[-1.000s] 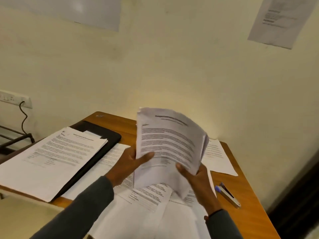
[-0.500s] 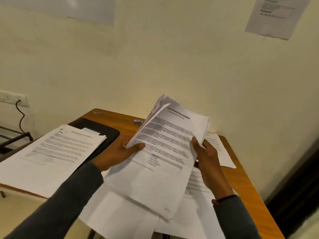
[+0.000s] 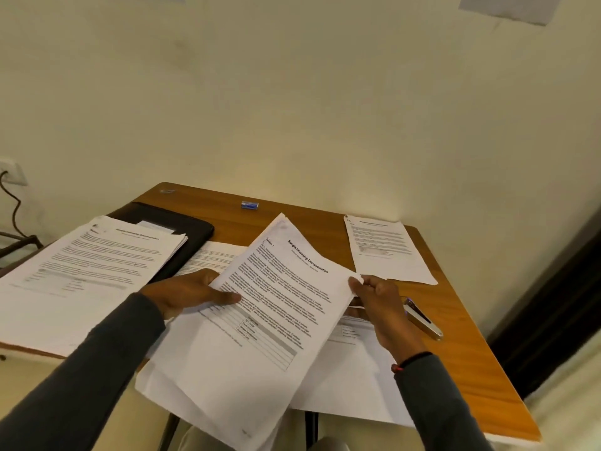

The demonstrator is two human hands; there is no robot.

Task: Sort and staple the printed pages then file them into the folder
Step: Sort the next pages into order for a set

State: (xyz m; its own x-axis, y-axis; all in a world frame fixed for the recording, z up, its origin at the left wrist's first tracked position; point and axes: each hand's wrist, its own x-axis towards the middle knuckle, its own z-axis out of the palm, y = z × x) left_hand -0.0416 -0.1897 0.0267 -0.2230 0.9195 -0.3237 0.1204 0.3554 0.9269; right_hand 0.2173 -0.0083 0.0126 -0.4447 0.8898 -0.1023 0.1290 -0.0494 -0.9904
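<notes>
A sheaf of printed pages [image 3: 260, 333] headed "Sample Internship Documentation" lies slanted over the near part of the wooden table [image 3: 465, 346]. My left hand [image 3: 185, 291] grips its left edge, thumb on top. My right hand [image 3: 377, 304] pinches its upper right corner. A black folder [image 3: 182, 229] lies open at the back left, with another stack of pages [image 3: 87, 271] resting on and beside it. The stapler [image 3: 422, 319] lies just right of my right hand. More loose sheets [image 3: 354, 379] sit under the sheaf.
A single printed sheet [image 3: 387, 249] lies at the back right of the table. A small blue staple box [image 3: 249, 205] sits near the wall. A wall socket with a cable [image 3: 9, 190] is at far left, a dark doorway at right.
The sheaf has come down from upright in front of me to nearly flat over the table. My right hand has shifted from the bottom edge to the upper right corner. The view has tilted down.
</notes>
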